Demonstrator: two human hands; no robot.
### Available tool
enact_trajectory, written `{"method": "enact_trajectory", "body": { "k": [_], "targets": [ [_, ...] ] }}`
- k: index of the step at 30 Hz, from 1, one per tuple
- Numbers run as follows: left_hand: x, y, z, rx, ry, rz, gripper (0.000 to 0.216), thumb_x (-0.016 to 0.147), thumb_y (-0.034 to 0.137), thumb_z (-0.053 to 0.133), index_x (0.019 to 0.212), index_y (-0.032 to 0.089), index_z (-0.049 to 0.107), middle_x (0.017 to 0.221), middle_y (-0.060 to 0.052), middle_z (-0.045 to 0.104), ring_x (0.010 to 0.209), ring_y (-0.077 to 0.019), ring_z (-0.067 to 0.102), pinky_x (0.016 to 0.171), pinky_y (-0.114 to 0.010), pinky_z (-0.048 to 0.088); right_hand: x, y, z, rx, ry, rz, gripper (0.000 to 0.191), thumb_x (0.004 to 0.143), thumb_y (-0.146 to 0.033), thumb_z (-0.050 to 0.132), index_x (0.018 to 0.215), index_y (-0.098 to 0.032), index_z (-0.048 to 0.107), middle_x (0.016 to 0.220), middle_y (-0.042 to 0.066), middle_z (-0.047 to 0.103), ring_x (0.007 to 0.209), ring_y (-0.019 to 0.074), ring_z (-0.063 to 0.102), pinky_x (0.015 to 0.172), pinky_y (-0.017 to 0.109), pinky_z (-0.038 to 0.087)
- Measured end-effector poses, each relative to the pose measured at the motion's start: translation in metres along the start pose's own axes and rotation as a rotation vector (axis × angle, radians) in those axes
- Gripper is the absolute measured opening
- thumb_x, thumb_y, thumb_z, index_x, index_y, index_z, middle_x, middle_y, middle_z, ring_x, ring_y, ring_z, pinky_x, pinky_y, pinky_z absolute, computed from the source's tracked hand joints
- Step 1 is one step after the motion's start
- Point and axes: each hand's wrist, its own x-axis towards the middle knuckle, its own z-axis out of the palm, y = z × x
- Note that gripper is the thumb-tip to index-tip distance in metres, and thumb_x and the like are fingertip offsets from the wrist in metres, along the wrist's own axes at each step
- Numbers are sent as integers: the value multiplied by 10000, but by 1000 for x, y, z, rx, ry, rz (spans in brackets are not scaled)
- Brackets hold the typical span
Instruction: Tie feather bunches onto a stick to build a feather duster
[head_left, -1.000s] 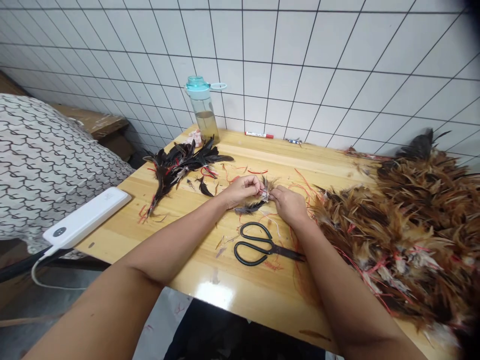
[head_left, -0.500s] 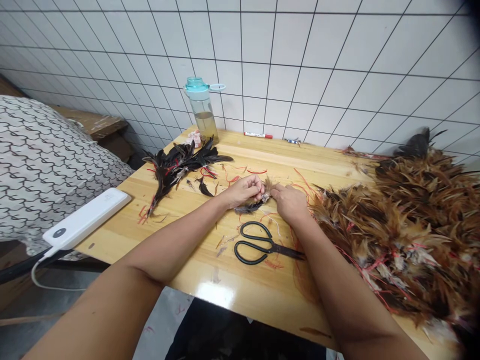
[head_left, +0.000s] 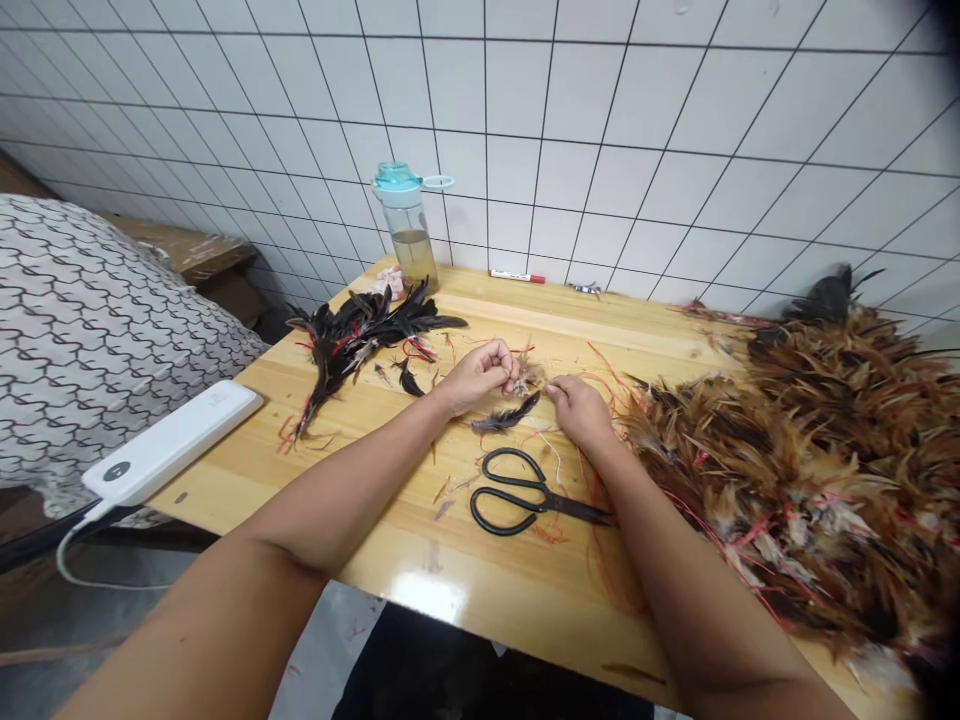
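Observation:
My left hand pinches a small bunch of feathers above the middle of the wooden table; a dark feather hangs from it toward the table. My right hand is closed just to the right, its fingertips pinching something thin near the bunch that I cannot make out. Black scissors lie shut on the table just in front of both hands. A heap of brown feathers tied with red thread fills the right side. A smaller pile of black feathers lies at the left.
A teal-capped bottle stands by the tiled wall, with a red-capped marker to its right. A white power bank with a cable sits on the table's left edge. Red thread scraps are scattered about. A patterned cushion lies left of the table.
My hands have drawn slightly apart; the left has lifted the feather bunch a little, and the dark feather now dangles between them. The view shifted slightly.

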Motion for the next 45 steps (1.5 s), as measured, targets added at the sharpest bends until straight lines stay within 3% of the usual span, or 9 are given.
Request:
{"method": "enact_trajectory", "body": {
  "k": [4, 8, 13, 21, 28, 33, 36, 45],
  "targets": [
    [-2, 8, 6, -77, 31, 5, 185, 741, 221, 633, 755, 162, 458, 747, 19, 563, 576, -67, 521, 605, -237, 398, 3, -1, 7, 375, 14, 17, 262, 874, -281, 489, 981, -184, 707, 1008, 73, 739, 937, 195, 659, 853, 328, 491],
    [-3, 12, 12, -192, 45, -31, 204, 707, 216, 652, 732, 161, 457, 718, 22, 555, 555, -66, 513, 597, -239, 387, 1, -5, 10, 735, -63, 24, 302, 802, -332, 563, 1024, -183, 703, 1023, 65, 738, 891, 205, 674, 754, 339, 543],
    [-3, 11, 15, -226, 14, -45, 188, 699, 181, 653, 721, 155, 468, 706, 24, 555, 551, -66, 518, 597, -237, 389, 1, -6, 12, 828, -124, -34, 262, 740, -349, 624, 902, -167, 721, 942, 57, 744, 861, 198, 667, 816, 341, 520],
    [-4, 8, 15, -211, -10, -60, 191, 713, 178, 652, 736, 158, 463, 711, 28, 556, 556, -70, 531, 587, -233, 399, 2, -6, 15, 521, -128, -80, 154, 789, -276, 573, 797, -147, 658, 735, 20, 654, 686, 145, 590, 683, 264, 471],
    [-4, 6, 12, -153, -2, -94, 167, 714, 169, 626, 751, 157, 464, 734, 28, 551, 559, -66, 532, 559, -216, 391, 0, -10, 0, 320, -77, -122, 226, 859, -185, 474, 711, -171, 645, 819, 37, 618, 815, 154, 565, 793, 268, 419],
    [-3, 4, 12, -15, -23, -67, 133, 722, 141, 577, 752, 162, 449, 713, 34, 549, 542, -58, 519, 566, -214, 400, -9, -19, -8, -275, -71, -174, 275, 922, -215, 399, 925, -227, 674, 947, 61, 634, 858, 196, 567, 651, 271, 384],
    [-4, 8, 16, 74, -44, -88, 123, 729, 139, 559, 763, 165, 444, 728, 32, 552, 533, -54, 511, 552, -211, 396, -13, -25, -14, -483, -74, -207, 290, 942, -220, 367, 996, -230, 652, 993, 83, 637, 900, 216, 562, 645, 286, 381],
    [-6, 10, 19, 227, -101, -90, 115, 732, 160, 541, 754, 170, 429, 741, 17, 543, 580, -65, 501, 576, -209, 400, -12, -19, -17, -515, -67, -196, 292, 927, -211, 375, 1042, -233, 642, 1068, 94, 643, 914, 221, 588, 678, 300, 406]
  ]
}}
